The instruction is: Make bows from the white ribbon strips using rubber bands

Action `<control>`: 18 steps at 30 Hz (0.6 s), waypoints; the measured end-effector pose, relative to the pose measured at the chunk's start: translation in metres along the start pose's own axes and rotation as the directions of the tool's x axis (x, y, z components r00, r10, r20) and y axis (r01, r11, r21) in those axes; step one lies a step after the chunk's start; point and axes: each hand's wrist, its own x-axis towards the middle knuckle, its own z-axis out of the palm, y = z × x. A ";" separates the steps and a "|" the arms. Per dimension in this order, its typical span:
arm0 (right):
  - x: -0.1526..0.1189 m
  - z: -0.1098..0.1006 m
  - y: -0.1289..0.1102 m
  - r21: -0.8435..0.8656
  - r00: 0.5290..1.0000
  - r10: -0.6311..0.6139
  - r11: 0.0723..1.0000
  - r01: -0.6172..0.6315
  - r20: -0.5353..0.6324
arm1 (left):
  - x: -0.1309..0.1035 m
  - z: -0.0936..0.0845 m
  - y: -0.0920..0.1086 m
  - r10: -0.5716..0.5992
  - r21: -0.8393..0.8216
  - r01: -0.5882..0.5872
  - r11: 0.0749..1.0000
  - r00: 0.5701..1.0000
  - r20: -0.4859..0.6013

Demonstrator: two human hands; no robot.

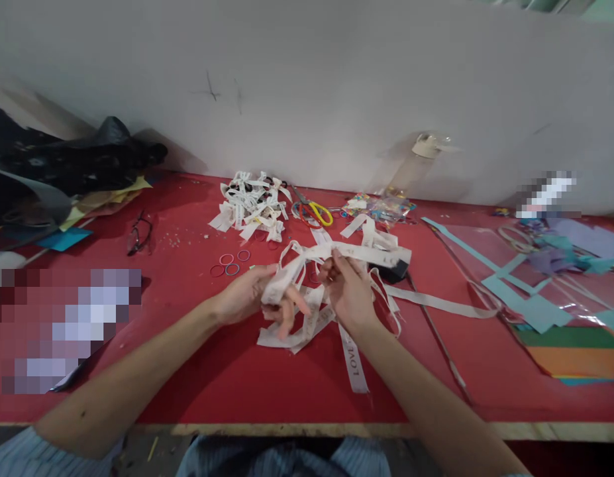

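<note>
A white printed ribbon (359,252) is stretched between my hands above the middle of the red table. My left hand (267,295) has one end of it looped over the fingers, with some fingertips spread below. The fingers of my right hand (347,288) pinch the same ribbon farther along, and its free end runs on to the right. Under and around both hands lie more loose ribbon strips (353,361), one with the letters "LOVE". Several small coloured elastic bands (232,269) rest left of the ribbon, close to my left hand.
A pile of white ribbon bows (254,202) sits at the back, beside yellow-and-red-handled scissors (319,213). A bottle (410,165) stands by the wall. Glasses (138,233) and a black bag (83,149) are at left. Coloured paper sheets (575,348) and light-blue strips lie at right.
</note>
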 end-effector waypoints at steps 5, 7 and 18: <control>0.005 -0.004 0.000 -0.090 0.999 -0.035 0.995 0.033 -0.023 | 0.000 0.019 -0.002 -0.089 0.004 0.090 0.996 0.975 0.205; 0.007 -0.007 0.003 -0.143 0.999 -0.035 0.989 0.034 -0.003 | -0.002 0.026 -0.002 -0.096 0.001 0.099 0.995 0.968 0.233; 0.007 -0.012 0.003 -0.477 0.988 -0.060 0.870 0.123 0.145 | 0.001 0.013 -0.006 -0.124 -0.176 0.114 0.978 0.991 -0.053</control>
